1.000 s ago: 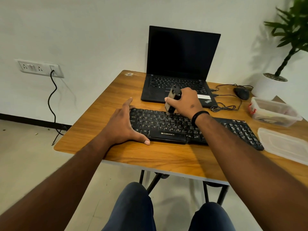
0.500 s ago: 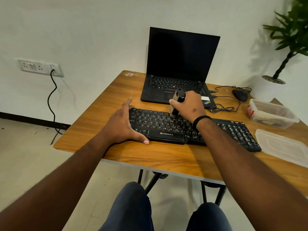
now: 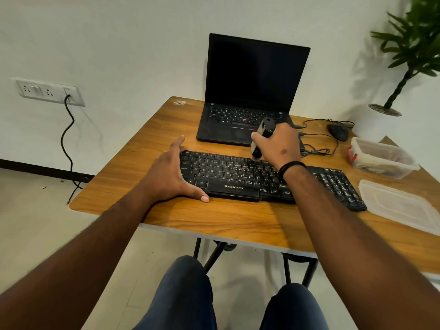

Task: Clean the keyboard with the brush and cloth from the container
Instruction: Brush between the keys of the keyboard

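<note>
A: What's at the left end of the black Zebronics keyboard on the wooden table?

B: The left hand, fingers straight, braces that end, thumb along the front edge.

A: And further right?

B: The right hand grips a grey-and-black brush, its tip at the top key row. The clear plastic container sits at the table's right edge, its lid lying nearer.

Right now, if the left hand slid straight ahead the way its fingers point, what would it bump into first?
Probably the laptop. The left hand rests against the keyboard's left end, fingers pointing away and slightly right across the table. Bare wood lies ahead, then the laptop's front left corner, though depth is hard to judge.
</note>
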`<state>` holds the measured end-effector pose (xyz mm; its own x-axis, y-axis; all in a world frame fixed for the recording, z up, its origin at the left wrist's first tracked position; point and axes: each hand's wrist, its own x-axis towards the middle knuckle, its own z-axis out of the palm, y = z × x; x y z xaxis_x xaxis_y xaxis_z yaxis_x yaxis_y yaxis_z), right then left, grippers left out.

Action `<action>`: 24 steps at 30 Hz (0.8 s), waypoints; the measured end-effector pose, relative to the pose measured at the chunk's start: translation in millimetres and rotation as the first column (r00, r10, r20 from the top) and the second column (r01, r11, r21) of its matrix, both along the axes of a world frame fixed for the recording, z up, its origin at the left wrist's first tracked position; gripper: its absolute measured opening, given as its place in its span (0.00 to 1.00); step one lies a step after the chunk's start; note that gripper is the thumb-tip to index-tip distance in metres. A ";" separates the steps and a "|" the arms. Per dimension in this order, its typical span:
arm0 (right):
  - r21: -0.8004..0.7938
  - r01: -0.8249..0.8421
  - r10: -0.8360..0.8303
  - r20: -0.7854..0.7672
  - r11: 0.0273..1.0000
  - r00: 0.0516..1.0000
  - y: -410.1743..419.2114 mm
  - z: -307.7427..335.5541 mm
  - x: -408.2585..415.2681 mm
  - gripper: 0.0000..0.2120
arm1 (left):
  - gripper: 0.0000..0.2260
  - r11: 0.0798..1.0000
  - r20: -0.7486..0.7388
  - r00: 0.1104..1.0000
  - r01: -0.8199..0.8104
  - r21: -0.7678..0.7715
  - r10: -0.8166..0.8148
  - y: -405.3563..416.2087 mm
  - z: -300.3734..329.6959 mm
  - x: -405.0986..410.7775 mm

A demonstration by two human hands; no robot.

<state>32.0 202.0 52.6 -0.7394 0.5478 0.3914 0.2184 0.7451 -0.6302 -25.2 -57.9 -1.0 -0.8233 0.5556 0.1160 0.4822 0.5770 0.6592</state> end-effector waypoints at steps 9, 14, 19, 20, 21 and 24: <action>-0.082 -0.106 0.110 0.052 0.991 0.993 -45.8 -6.1 -22.4 0.12 | 0.75 1.000 0.003 1.000 -0.007 -0.009 0.007 1.1 1.1 1.8; -0.049 -0.154 0.159 0.103 0.987 0.982 -50.0 -1.1 -23.8 0.12 | 0.75 1.000 -0.001 1.000 -0.015 -0.013 0.015 0.7 1.7 2.1; -0.022 -0.024 0.027 0.179 0.999 0.983 -16.8 3.7 -10.4 0.12 | 0.75 1.000 -0.015 1.000 -0.016 -0.014 0.015 0.5 0.9 1.9; 0.000 -0.004 0.004 0.193 1.000 0.981 -14.6 4.3 -8.7 0.13 | 0.75 1.000 -0.017 1.000 -0.016 -0.012 0.016 0.6 0.8 2.3; 0.024 0.010 -0.014 0.203 1.000 0.979 -14.3 5.2 -8.3 0.13 | 0.75 1.000 -0.016 1.000 -0.018 -0.012 0.018 0.5 1.0 2.6; 0.042 0.009 -0.016 0.185 0.999 0.983 -21.8 7.7 -12.0 0.12 | 0.75 1.000 -0.007 1.000 -0.019 -0.004 0.019 0.5 0.7 3.3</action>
<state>20.0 180.2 60.3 -0.7942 0.5441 0.2705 0.3381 0.7656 -0.5474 -21.9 -57.3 -0.2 -0.8330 0.5402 0.1196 0.4757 0.5889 0.6534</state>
